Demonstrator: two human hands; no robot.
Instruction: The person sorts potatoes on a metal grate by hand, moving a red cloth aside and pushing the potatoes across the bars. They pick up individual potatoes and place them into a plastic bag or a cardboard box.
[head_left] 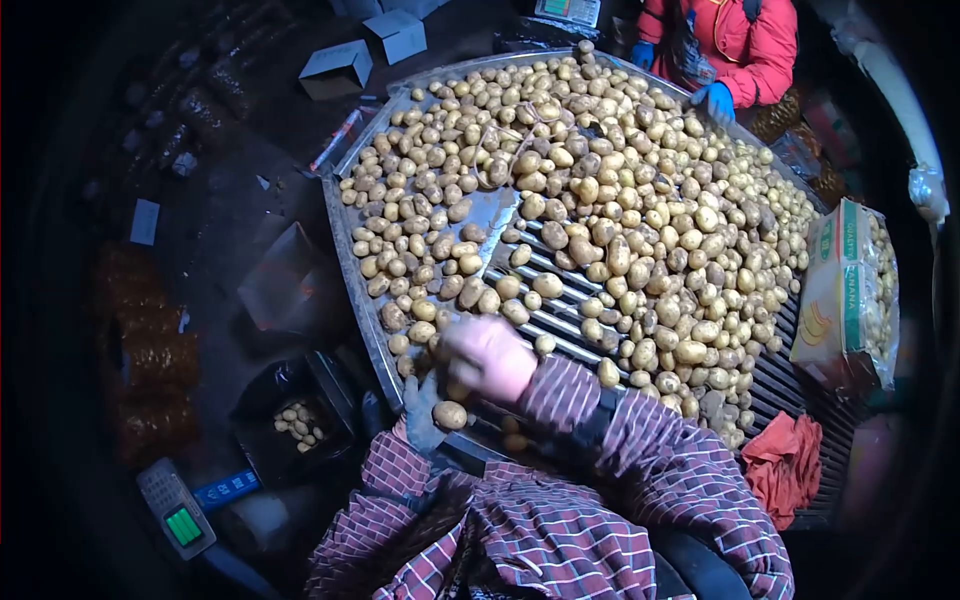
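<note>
A wide metal sorting table with a raised rim is heaped with potatoes. At its near left edge is my left hand, in a grey-blue glove. Its fingers are curled beside a single potato, which appears to sit in its grip. Just above and to the right, my right hand reaches over the near potatoes. Motion smears it, and its fingers are turned away, so whatever it holds is hidden. Both forearms wear plaid sleeves.
Dark slats show through the heap. A banana carton stands at the right, near a red cloth. Lower left are a black-lined bin with potatoes and a scale display. Across the table stands a person in a red jacket and blue gloves.
</note>
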